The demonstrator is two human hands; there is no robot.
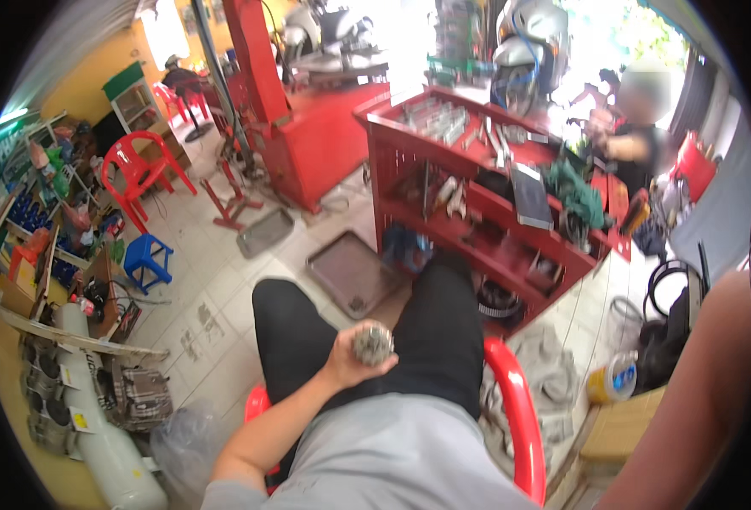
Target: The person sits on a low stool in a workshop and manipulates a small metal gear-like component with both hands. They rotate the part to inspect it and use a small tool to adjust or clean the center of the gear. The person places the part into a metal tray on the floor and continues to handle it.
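Note:
In my left hand (pixel 350 361) I hold a greyish, round metal part with a rough, toothed-looking end (pixel 373 345), fingers wrapped around it above my lap. Its exact kind is not clear. My right arm (pixel 690 408) reaches out along the right edge of the picture, and its hand lies outside the view. Under my left hand are my legs in black trousers (pixel 295 327). I sit in a red plastic chair (pixel 516 416).
Ahead stands a red tool cart (pixel 384 161) with several wrenches (pixel 435 119) on top. Metal trays (pixel 354 272) lie on the tiled floor. A blue stool (pixel 148 259) and red chair (pixel 142 166) are at left. Another person (pixel 639 140) works beyond the cart. A yellow-and-white tub (pixel 611 380) stands right.

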